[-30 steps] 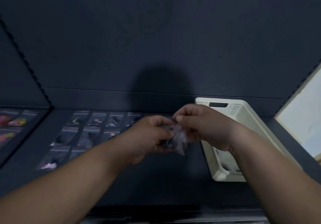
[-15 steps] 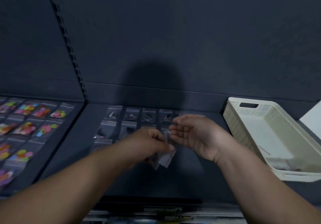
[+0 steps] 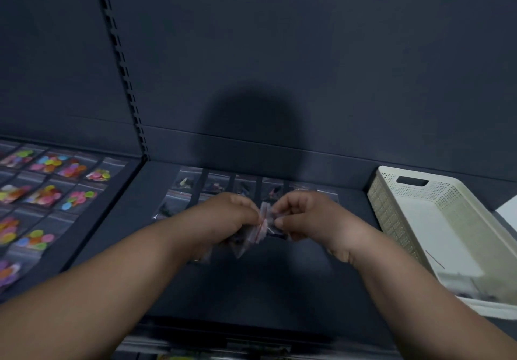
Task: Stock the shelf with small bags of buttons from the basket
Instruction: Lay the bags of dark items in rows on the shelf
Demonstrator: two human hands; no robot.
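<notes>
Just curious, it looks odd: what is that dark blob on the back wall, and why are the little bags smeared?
Head view: the blob is the person's shadow on the back panel, likely lit from behind; the bags between left hand and right hand are motion-blurred.

left hand (image 3: 223,221), right hand (image 3: 306,220) pinch clear bags (image 3: 258,232) over shelf (image 3: 251,284) | basket (image 3: 397,220) at right

Glossy clear plastic bags (image 3: 258,229); matt shelf (image 3: 279,275); perforated, seemingly plastic basket (image 3: 397,220).

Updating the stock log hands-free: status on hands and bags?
Grip: left hand and right hand pinch button bags above the shelf. Behind them, laid bags; at right, the basket; nothing blocking.
</notes>
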